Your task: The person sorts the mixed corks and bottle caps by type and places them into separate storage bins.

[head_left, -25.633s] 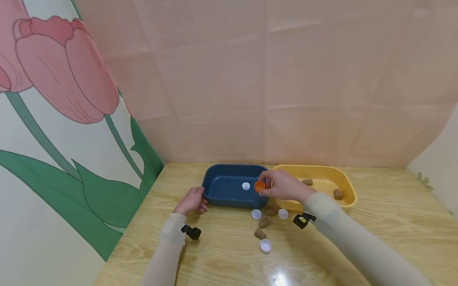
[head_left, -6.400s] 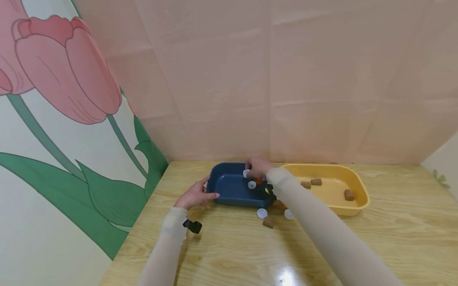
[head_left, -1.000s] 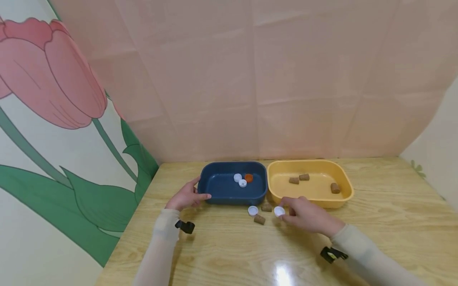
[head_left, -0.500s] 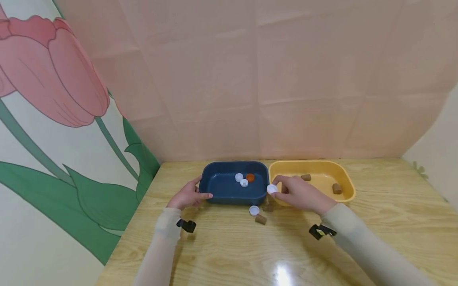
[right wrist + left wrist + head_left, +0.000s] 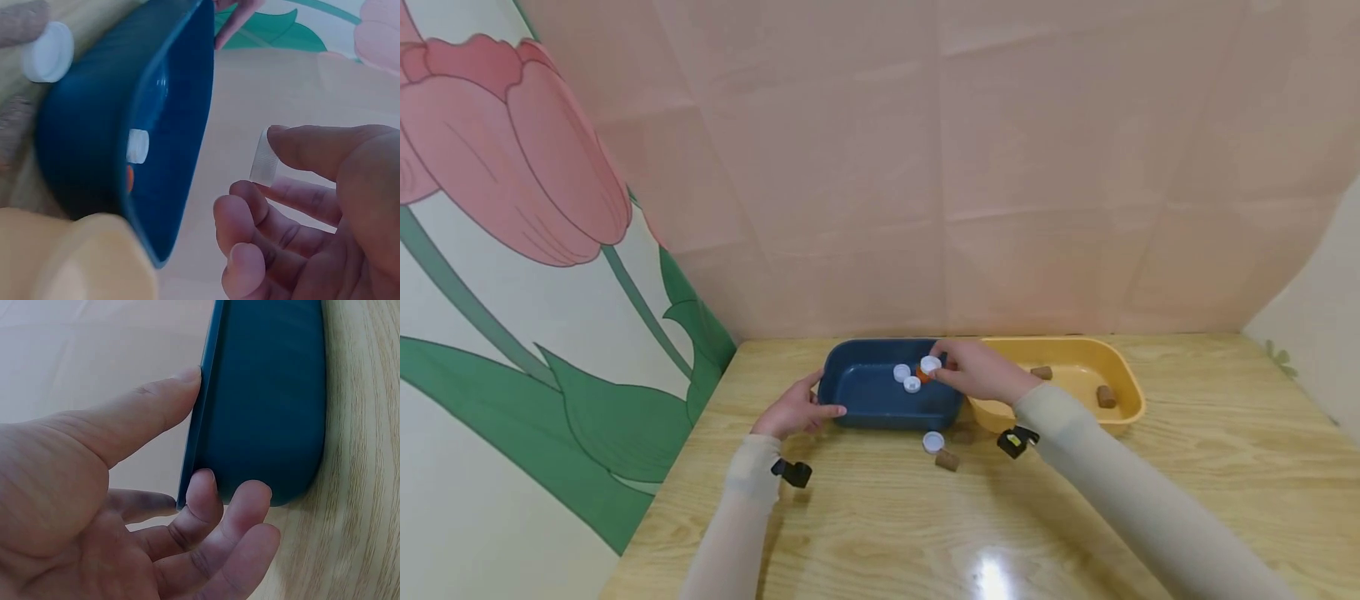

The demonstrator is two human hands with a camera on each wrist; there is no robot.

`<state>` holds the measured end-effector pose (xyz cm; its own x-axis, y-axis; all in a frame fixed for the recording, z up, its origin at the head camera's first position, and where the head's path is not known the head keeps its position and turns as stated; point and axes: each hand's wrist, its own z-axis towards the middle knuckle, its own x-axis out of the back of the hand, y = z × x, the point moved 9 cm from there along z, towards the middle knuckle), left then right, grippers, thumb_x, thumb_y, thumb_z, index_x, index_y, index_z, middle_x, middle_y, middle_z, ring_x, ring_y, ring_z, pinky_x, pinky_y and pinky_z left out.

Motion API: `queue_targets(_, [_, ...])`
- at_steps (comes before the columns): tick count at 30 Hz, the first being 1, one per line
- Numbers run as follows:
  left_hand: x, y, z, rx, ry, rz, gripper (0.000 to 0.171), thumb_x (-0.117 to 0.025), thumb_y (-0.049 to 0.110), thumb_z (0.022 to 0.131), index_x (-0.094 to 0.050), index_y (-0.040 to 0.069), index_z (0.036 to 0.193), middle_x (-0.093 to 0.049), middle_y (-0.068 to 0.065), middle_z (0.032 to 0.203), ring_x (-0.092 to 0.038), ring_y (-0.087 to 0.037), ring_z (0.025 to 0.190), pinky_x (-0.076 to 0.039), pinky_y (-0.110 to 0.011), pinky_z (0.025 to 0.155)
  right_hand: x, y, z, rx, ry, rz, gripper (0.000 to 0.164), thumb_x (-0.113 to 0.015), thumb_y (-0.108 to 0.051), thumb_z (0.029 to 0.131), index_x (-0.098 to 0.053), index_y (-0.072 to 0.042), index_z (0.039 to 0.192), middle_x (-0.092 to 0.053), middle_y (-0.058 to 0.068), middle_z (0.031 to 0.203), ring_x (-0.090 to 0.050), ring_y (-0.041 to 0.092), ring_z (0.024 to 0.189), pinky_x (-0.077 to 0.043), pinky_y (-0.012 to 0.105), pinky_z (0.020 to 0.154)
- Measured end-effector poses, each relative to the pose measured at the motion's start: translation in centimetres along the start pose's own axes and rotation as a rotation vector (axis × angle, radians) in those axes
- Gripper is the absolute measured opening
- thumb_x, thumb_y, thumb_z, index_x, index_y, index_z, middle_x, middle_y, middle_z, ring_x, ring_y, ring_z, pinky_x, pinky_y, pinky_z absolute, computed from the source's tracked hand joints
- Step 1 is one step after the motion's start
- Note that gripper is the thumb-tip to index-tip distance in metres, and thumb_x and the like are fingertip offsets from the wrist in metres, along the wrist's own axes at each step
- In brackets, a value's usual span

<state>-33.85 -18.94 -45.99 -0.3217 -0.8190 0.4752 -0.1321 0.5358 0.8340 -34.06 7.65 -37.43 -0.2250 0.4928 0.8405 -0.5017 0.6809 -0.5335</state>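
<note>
My right hand (image 5: 985, 369) pinches a white bottle cap (image 5: 931, 364) between thumb and fingers, above the right part of the blue tray (image 5: 865, 400). The ridged edge of that cap (image 5: 265, 161) shows in the right wrist view. My left hand (image 5: 793, 412) holds the tray's left end; in the left wrist view its thumb presses the rim and the other fingers curl against the wall. Inside the tray lie a white cap (image 5: 902, 372), another white cap (image 5: 912, 384) and an orange cap (image 5: 922, 375), which the held cap partly covers.
A yellow tray (image 5: 1075, 404) adjoins the blue one on the right, with a cork (image 5: 1041, 372) and another cork (image 5: 1106, 397) in view; my right arm hides part of it. In front of the trays lie a white cap (image 5: 933, 442), a cork (image 5: 947, 460) and a shadowed cork (image 5: 964, 433).
My right hand has picked up the white cap from the table before the yellow tray and carried it up and left over the blue tray. My left hand stays at the tray's end.
</note>
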Motion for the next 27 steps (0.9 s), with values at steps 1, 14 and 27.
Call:
queue_targets(1, [0.0, 0.0, 0.0, -0.002, -0.003, -0.002, 0.097, -0.078, 0.027, 0.088, -0.015, 0.015, 0.161, -0.044, -0.002, 0.07, -0.055, -0.025, 0.062, -0.048, -0.04, 0.064, 0.0, -0.3, 0.5, 0.007, -0.002, 0.001, 0.022, -0.066, -0.018, 0.097, -0.064, -0.004, 0.114, -0.059, 0.002, 0.071, -0.048, 0.014, 0.054, -0.041, 0.028, 0.05])
queue_targets(14, [0.0, 0.2, 0.2, -0.003, 0.002, 0.054, 0.099, -0.08, 0.03, 0.087, -0.016, 0.014, 0.161, -0.049, -0.005, 0.075, -0.063, -0.034, 0.072, -0.055, -0.041, 0.069, -2.0, -0.3, 6.3, -0.029, -0.105, -0.11, 0.03, -0.066, -0.019, 0.098, -0.064, -0.005, 0.124, -0.067, 0.007, 0.103, -0.057, 0.015, 0.07, -0.049, 0.031, 0.067])
queue_targets(27, [0.3, 0.2, 0.1, -0.003, 0.014, 0.055, 0.099, -0.08, 0.03, 0.087, -0.018, 0.012, 0.161, -0.051, -0.006, 0.077, -0.064, -0.039, 0.079, -0.057, -0.046, 0.075, -5.8, 1.3, 9.2, -0.128, -0.244, -0.157, 0.027, -0.068, -0.018, 0.096, -0.067, -0.01, 0.121, -0.066, 0.011, 0.11, -0.061, 0.019, 0.081, -0.055, 0.034, 0.072])
